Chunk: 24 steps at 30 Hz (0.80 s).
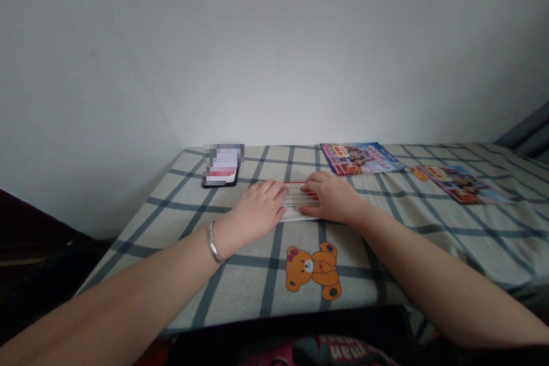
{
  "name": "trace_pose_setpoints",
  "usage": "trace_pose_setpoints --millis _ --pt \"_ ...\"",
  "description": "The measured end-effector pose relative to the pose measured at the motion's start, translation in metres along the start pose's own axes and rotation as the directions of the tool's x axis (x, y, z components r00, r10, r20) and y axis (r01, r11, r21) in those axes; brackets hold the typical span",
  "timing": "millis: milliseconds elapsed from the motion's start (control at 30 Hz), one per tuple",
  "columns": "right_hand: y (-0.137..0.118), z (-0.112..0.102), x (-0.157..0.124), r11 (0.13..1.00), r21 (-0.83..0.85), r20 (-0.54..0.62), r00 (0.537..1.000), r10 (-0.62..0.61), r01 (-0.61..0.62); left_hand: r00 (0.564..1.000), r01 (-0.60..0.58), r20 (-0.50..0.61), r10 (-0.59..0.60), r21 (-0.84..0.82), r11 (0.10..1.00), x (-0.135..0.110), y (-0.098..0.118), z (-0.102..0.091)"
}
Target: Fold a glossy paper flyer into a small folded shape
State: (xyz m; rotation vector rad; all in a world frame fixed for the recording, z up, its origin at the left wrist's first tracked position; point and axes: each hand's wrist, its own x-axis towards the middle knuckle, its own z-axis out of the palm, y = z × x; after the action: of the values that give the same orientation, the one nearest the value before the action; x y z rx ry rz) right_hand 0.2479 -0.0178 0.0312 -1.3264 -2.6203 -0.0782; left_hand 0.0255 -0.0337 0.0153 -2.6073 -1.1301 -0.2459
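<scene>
Tablecloth (429,223) in checks below a white wall (274,40) bears a slip (295,204), left hand (257,211) and right hand (333,197) flat on it.

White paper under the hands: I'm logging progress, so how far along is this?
Done: paper lies flat on the checked cloth. In hand: left hand and right hand both press it down. Left: one colourful leaflet and a second leaflet look untouched.

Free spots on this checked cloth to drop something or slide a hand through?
Bare: grey checked tablecloth front right, this side of the two glossy colourful flyers; front left, this side of the black phone; back strip between phone and flyers. Crowded: centre, left hand and right hand flat on the white red-printed card.
</scene>
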Motion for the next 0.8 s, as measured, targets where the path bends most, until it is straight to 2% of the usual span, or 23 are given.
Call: trace_pose_setpoints --millis 100,367,800 --pt "0.0 0.0 -0.001 1.0 -0.004 -0.008 1.0 0.001 -0.001 0.999 -0.051 -0.001 0.051 -0.07 0.996 0.001 -0.004 0.004" --pt "0.0 0.001 0.0 1.0 -0.004 -0.003 1.0 0.004 -0.004 0.999 -0.047 0.013 0.049 -0.124 0.991 0.001 -0.013 0.012" --pt "-0.003 0.001 -0.001 0.999 -0.033 -0.003 1.0 0.014 -0.014 1.0 0.0 0.004 0.0 -0.142 0.99 0.007 -0.005 0.004"
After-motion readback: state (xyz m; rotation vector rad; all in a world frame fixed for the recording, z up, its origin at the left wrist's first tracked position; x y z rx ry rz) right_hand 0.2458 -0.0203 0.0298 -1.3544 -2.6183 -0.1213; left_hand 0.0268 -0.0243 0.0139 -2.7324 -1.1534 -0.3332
